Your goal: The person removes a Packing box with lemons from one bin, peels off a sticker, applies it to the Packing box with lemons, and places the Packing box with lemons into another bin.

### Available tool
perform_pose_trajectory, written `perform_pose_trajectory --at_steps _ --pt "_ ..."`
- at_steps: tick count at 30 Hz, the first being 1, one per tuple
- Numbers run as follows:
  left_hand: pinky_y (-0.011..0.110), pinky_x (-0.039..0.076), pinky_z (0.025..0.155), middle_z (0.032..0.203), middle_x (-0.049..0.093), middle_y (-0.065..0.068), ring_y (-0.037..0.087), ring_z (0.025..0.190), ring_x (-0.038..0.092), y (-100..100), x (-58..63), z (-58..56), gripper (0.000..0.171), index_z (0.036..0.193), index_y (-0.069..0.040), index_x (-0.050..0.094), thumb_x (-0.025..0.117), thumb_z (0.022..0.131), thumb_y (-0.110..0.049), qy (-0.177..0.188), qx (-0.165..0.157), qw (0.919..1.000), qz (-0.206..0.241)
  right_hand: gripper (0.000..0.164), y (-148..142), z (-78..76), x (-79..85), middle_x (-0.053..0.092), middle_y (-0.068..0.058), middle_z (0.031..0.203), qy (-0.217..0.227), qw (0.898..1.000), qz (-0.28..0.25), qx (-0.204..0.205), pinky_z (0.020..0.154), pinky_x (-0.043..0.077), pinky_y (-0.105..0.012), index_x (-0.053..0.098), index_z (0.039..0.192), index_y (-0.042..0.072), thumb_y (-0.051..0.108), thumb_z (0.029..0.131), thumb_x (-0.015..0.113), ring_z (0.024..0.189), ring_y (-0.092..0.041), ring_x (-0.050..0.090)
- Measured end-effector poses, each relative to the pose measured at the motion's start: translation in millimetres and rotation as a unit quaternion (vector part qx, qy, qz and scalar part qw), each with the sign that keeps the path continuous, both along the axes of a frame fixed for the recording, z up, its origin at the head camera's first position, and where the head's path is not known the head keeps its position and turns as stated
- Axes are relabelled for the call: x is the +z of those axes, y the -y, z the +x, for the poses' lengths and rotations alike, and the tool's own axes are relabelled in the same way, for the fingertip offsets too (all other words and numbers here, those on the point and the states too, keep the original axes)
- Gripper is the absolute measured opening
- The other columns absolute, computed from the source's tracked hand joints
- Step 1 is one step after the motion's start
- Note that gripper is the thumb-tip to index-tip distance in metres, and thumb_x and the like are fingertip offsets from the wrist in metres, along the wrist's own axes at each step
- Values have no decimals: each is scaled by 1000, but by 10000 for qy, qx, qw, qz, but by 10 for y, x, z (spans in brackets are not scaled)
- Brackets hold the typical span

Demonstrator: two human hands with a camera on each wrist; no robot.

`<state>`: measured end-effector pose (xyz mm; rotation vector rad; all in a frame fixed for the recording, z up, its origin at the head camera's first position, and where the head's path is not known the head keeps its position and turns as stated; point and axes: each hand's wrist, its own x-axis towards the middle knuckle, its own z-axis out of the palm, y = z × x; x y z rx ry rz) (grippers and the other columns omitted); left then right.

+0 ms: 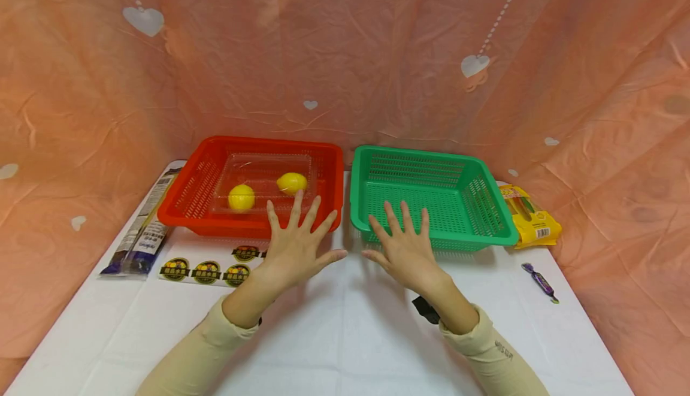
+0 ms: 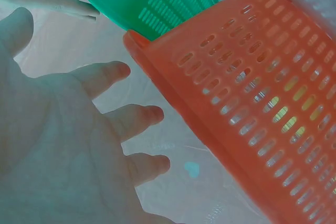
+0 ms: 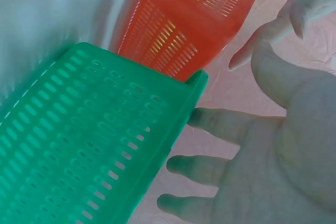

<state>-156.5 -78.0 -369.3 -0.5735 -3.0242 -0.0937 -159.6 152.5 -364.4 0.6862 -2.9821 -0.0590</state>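
With fingers spread, my left hand (image 1: 293, 251) hovers at the front right of a red plastic basket (image 1: 250, 226), holding nothing. Inside that basket lie a clear plastic container (image 1: 264, 168) and two yellow lemons, the left lemon (image 1: 241, 198) and the right lemon (image 1: 291, 183). My right hand (image 1: 406, 252) is likewise spread and holds nothing, near the front rim of a green plastic basket (image 1: 431, 235). Both palms face the basket fronts in the left wrist view and right wrist view. The green basket shows only its bare slotted floor.
Left of the red basket lies a long plastic packet (image 1: 141, 234). A sheet of round stickers (image 1: 206, 272) lies before it. On the right are a yellow packet (image 1: 533, 219) and a purple wrapped candy (image 1: 541, 283). A pinkish curtain (image 1: 345, 54) hangs behind the white table (image 1: 350, 348).
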Motion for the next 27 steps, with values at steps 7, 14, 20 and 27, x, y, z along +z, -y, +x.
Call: perform_pose_trajectory --at_steps 7,14,20,27 --pt "77 -11 105 164 15 15 42 150 -8 67 -6 41 85 157 -25 31 47 90 -73 19 91 9998 163 70 10 -18 -6 22 -21 161 116 9999 -10 33 111 4 -74 41 153 17 59 98 50 147 -49 12" --pt "71 14 111 150 43 19 40 143 29 343 -104 153 65 145 -11 52 66 93 -47 -792 -207 9843 1567 69 28 -36 3 24 -21 161 99 9998 -156 115 111 4 -74 43 152 16 56 97 53 147 -49 14" --pt "40 50 95 119 66 10 25 110 61 633 -255 311 32 120 -3 67 73 90 -8 -929 -305 9038 4167 68 13 -65 -10 30 -22 158 -178 9987 -430 230 111 9 -73 45 150 14 51 95 62 145 -47 21" --pt "17 53 85 111 67 12 11 101 67 900 -358 442 30 122 12 57 63 93 6 125 1120 7344 6693 68 -38 -67 -45 35 -22 155 -340 9977 -509 288 111 13 -73 48 148 12 48 93 67 143 -47 27"
